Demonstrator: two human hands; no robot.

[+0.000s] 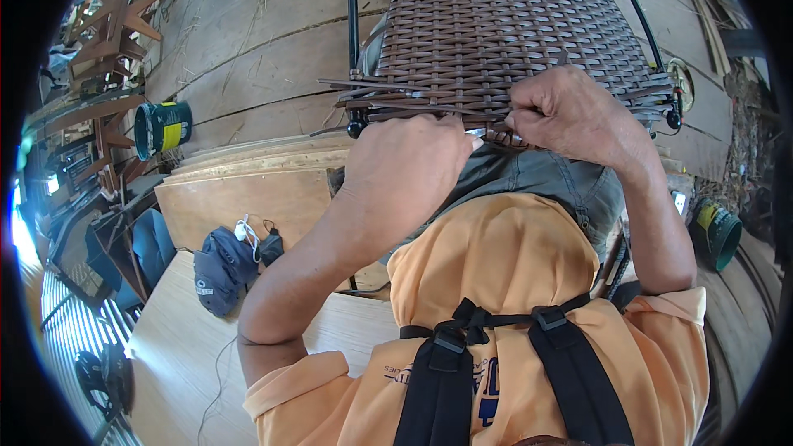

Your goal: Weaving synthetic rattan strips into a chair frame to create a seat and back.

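A brown woven wicker panel (pixel 508 21) on a black metal frame (pixel 353 16) lies in front of me, its near edge at my lap. Loose flat strips (pixel 384 102) stick out sideways along that edge. My left hand (pixel 409 161) is closed at the edge, knuckles up, with its fingertips mostly hidden. A small shiny metal piece (pixel 476 133) shows by its fingers; what it belongs to is hidden. My right hand (pixel 570 116) is in a fist just to the right, pinching at the near edge. A brown strip end (pixel 563 58) pokes up behind its knuckles.
Wooden boards (pixel 248 165) and a pale bench top (pixel 182 347) lie to the left, with a dark blue cap (pixel 221 268) and a white cable (pixel 244 230). Green tubs stand left (pixel 163 128) and right (pixel 715 235). Wood frames (pixel 120 25) are stacked far left.
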